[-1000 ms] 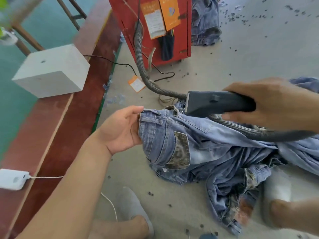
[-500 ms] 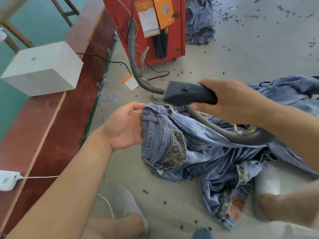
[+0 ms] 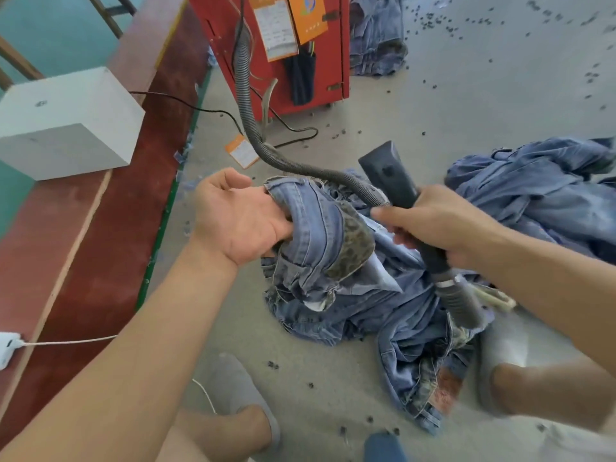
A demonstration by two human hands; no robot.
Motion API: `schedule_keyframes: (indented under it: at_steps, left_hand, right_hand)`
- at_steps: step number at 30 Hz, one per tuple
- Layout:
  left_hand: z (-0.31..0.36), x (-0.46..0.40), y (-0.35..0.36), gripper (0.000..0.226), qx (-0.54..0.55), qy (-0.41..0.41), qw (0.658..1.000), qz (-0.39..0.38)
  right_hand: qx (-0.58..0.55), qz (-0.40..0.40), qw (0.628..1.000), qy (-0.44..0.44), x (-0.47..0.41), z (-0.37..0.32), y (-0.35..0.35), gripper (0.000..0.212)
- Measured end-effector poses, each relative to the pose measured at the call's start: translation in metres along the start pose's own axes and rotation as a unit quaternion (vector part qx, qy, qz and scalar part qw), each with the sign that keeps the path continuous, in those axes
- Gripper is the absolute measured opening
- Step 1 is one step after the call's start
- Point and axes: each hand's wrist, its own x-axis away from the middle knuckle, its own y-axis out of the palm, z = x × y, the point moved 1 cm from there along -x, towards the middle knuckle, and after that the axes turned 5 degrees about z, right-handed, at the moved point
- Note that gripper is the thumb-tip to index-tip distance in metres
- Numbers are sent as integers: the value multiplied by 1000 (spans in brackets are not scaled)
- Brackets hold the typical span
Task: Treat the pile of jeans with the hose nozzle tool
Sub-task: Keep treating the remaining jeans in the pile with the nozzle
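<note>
**Denim bunched in my left grip, nozzle raised in my right**

Grey slippers sit nearest me: one (image 3: 240,391) below my left forearm, the other (image 3: 500,355) under my right arm, its toe against the edge of the pile of jeans (image 3: 383,295).

My left hand (image 3: 238,216) has its fingers buried inside the waistband of the top pair, thumb outside, pinching the cloth so the leopard-print back pocket (image 3: 350,245) bulges just right of my palm. My right hand (image 3: 440,221) is curled tight round the black handle of the hose nozzle tool (image 3: 388,171), whose flat head points up and away from my knuckles, lifted off the denim. The ribbed grey hose (image 3: 263,148) runs from beyond my left fingertips, crosses the jeans behind the handle and loops round to join the handle's end below my right wrist.

More jeans (image 3: 540,181) lie crumpled right of my right hand. Left of my left hand a white block (image 3: 66,121) rests on a red-brown ledge (image 3: 110,211). Beyond my fingertips stands a red cabinet (image 3: 336,45) with orange and white tags (image 3: 293,25); their writing is too blurred to read. Another tag (image 3: 241,151) lies on the floor.
</note>
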Motion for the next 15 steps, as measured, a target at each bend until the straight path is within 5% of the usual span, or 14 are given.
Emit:
schedule_keyframes:
  at_steps: [8,11,13,15]
  left_hand:
    - [3,-21,7,98,110,56,992,-18]
    - [11,-22,3,84,90,83,991,52]
    - [13,-25,-2,63,-39,103,977,182]
    - [4,-27,-7,55,-317,93,883,334]
  right_hand:
    - [17,-13,1000,7,-10,-11,13,35]
    - [-56,1,998,9,-14,-15,10,18]
    - [-82,20,996,-9,-19,-20,1,14]
    - [-108,35,993,-18,-23,-26,-10,16]
